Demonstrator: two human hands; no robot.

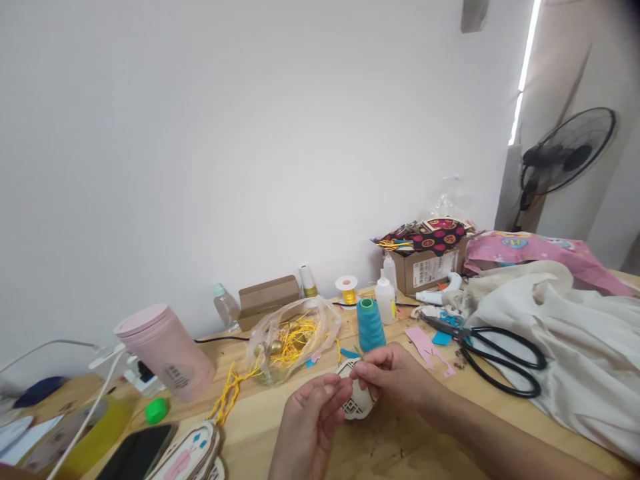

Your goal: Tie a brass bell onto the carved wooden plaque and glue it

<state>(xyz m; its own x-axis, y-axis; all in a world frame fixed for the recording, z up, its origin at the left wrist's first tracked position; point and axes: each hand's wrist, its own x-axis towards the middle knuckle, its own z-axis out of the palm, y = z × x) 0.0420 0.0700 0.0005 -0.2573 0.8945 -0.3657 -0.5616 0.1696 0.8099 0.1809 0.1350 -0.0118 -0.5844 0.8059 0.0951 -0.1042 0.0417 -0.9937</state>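
Observation:
My left hand (316,417) is curled, its thumb tip pressed against the forefinger. Just beside it my right hand (395,375) pinches with thumb and forefinger. Whatever lies between either pair of fingertips is too small to make out. A thin greenish tip shows above the right fingers. Under and behind both hands lies a pale wooden piece with lattice cut-outs (361,404), partly hidden by the fingers. A cone of blue thread (371,327) stands right behind the right hand.
Black-handled scissors (500,353) lie at the right by white cloth (560,320). A clear bag of yellow cords (295,337) sits behind the left hand. Left are a pink tumbler (165,350), a phone (137,453) and stacked wooden pieces (187,457). White squeeze bottles (385,300) stand behind.

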